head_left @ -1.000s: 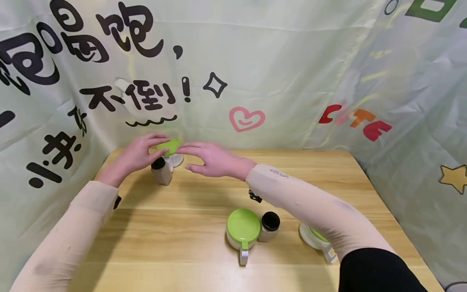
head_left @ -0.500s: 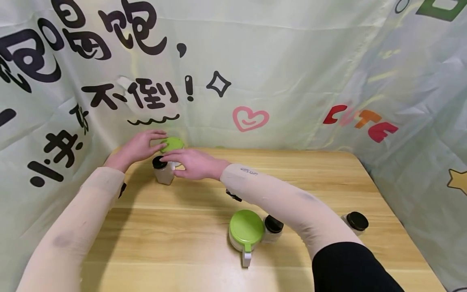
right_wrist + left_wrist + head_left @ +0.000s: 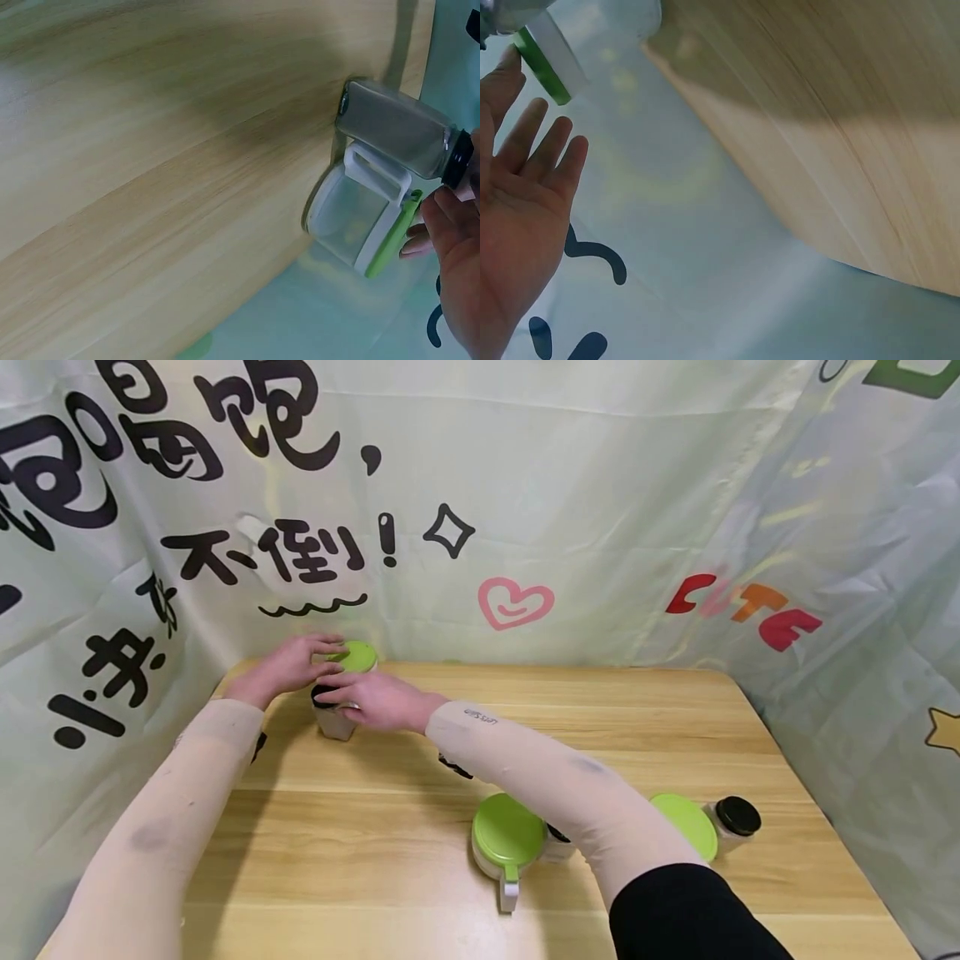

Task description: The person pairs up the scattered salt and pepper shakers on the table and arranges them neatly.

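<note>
At the table's back left corner stands a clear jar with a white handle and green lid [image 3: 356,657]; its handle [image 3: 379,172] faces a black-capped square seasoning bottle [image 3: 394,127]. My right hand [image 3: 386,700] is at the bottle's black cap, its fingers around the cap in the head view and partly cut off in the right wrist view. My left hand [image 3: 288,667] is beside the green lid, fingers extended over its edge. In the left wrist view the left hand [image 3: 521,202] shows straight, spread fingers, one reaching the lid's rim.
Another green-lidded jar [image 3: 507,835] stands mid-table, a black-capped bottle [image 3: 558,848] beside it partly behind my right sleeve. Further right are a third green lid [image 3: 686,823] and black-capped bottle [image 3: 737,818]. Printed cloth [image 3: 600,510] encloses the table.
My right hand has moved left from beside the green-lidded jar to the seasoning bottle's black cap. The left hand stays near the green lid, with only a slight shift.
</note>
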Tool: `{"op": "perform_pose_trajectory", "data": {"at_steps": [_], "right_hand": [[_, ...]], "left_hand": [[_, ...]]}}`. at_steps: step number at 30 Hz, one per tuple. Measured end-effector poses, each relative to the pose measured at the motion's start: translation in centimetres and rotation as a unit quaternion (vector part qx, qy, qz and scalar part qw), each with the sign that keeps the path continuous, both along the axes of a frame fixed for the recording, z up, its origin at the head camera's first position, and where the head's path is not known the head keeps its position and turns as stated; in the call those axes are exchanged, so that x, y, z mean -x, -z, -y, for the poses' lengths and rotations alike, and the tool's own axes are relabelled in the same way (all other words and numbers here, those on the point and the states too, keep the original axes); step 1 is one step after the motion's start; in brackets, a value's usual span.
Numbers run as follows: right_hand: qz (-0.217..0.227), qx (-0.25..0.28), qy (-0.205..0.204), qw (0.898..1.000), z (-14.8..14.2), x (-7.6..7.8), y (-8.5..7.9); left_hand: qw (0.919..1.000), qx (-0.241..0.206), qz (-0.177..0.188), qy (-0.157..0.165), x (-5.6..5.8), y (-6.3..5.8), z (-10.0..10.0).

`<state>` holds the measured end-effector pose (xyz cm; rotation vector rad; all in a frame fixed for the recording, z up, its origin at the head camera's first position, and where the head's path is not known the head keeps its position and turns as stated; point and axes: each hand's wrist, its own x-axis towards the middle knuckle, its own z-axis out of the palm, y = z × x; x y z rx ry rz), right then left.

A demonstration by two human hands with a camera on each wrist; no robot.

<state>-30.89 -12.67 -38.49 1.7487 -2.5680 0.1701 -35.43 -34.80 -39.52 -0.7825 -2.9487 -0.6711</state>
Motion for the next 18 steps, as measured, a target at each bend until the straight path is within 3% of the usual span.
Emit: {"op": "perform_pose_trajectory", "data": {"at_steps": [8, 18], "right_hand": [[-0.004, 0.019, -0.012, 1.000, 0.49, 0.29, 0.57], [-0.004, 0.043, -0.015, 0.999, 0.52, 0.14, 0.73]], "left_hand": [[0.9991, -0.024, 0.032, 0.010, 0.08, 0.09, 0.05], [0.9994, -0.023, 0.025, 0.011, 0.15, 0.47, 0.31]]}}
